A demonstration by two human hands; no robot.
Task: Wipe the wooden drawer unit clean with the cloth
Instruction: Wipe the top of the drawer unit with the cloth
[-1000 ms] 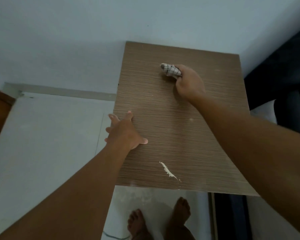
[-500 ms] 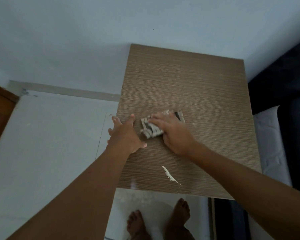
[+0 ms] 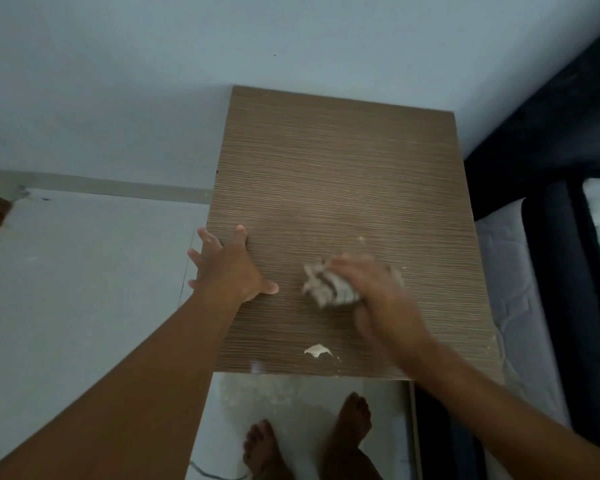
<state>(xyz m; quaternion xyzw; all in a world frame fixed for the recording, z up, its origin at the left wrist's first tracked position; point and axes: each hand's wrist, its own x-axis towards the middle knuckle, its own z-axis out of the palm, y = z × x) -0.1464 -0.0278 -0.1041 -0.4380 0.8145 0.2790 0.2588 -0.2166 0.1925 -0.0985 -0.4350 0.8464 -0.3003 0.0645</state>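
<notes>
Wooden drawer unit point(image 3: 343, 188) against pale wall point(image 3: 153, 64).

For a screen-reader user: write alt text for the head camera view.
Seen from above, a person's right hand, blurred by motion, presses a crumpled checked cloth onto the top of a wooden drawer unit. The left hand lies flat, fingers spread, at the top's left edge. A white smear sits near the front edge, with bare feet on the floor below.
</notes>
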